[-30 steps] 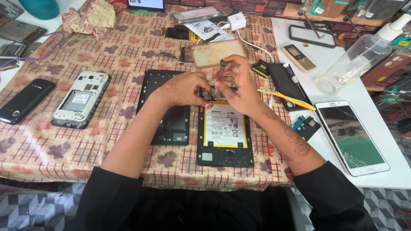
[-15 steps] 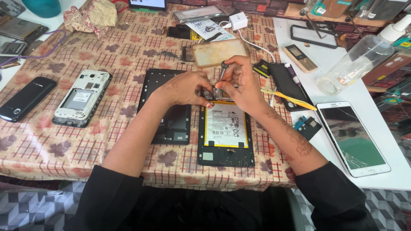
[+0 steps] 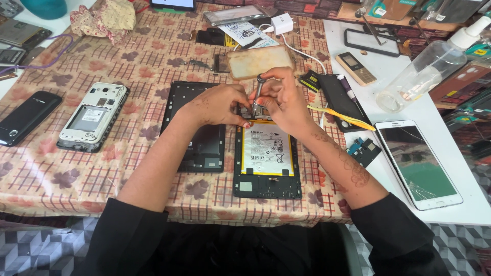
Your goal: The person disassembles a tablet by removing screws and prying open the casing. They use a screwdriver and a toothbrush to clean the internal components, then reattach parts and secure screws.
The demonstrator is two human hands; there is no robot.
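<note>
An opened tablet body [image 3: 267, 184] lies face down on the patterned tablecloth, its white battery [image 3: 267, 150] exposed. My right hand [image 3: 284, 99] grips a small metal screwdriver [image 3: 258, 89] held upright over the tablet's top edge. My left hand [image 3: 220, 104] rests its fingertips on that same top edge, steadying the board next to the screwdriver tip. A black tablet frame [image 3: 197, 128] lies just left of the body, under my left forearm.
An open white phone [image 3: 94, 115] and a black phone [image 3: 25, 116] lie at left. A tablet with a cracked screen [image 3: 417, 163], a clear spray bottle [image 3: 424, 69], a small keypad phone [image 3: 355, 68] and yellow tweezers [image 3: 340, 116] sit at right. A translucent case [image 3: 260, 61] lies behind my hands.
Both hands stay at the tablet's top edge; the screwdriver has shifted slightly more upright between the fingers of my right hand.
</note>
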